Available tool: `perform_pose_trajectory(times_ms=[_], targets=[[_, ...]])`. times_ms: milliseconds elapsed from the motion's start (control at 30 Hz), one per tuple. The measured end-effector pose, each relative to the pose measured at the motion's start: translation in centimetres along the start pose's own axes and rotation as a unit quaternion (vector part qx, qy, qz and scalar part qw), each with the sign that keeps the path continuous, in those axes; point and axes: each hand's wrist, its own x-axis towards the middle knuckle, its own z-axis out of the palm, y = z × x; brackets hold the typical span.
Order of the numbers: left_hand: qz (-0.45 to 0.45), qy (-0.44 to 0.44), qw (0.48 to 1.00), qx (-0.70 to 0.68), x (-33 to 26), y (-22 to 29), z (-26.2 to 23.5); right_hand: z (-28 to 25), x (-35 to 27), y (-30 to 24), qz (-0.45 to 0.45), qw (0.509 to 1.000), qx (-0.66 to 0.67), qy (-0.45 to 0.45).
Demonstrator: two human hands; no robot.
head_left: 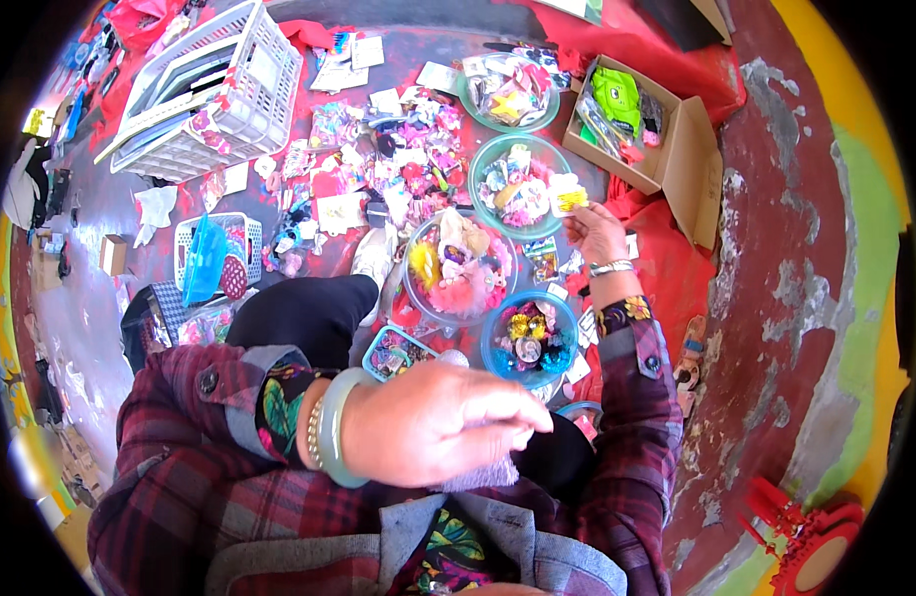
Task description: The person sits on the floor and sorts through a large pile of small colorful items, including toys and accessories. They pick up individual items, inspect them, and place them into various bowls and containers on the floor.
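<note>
Several round clear plastic bowls [460, 266] already hold sorted bright trinkets while many lie loose on the red floor cloth [667, 268], as the right hand [597, 233] pinches a small yellow-printed white card [567, 196] over them and the left hand [438, 422] closes on grey fabric [483, 475].

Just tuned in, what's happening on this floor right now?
A person sits among small colourful trinkets. The right hand holds a small yellow-and-white card over a green bowl of trinkets. The left hand is close to the body, resting on a greyish cloth. More filled bowls and an open cardboard box lie around.
</note>
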Motion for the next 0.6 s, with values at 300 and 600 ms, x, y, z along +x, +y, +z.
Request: perform_pose_trajectory(times_ms=[300,600], targets=[[0.09,0.07,0.984,0.139,-1.5,0.8,-2.4,6.3,18.2,2.4,-0.02,0.975,-0.215,0.047],[0.087,0.11,0.979,0.151,-1.3,0.3,-3.6,6.5,20.5,-5.4,-0.068,0.793,-0.604,0.032]])
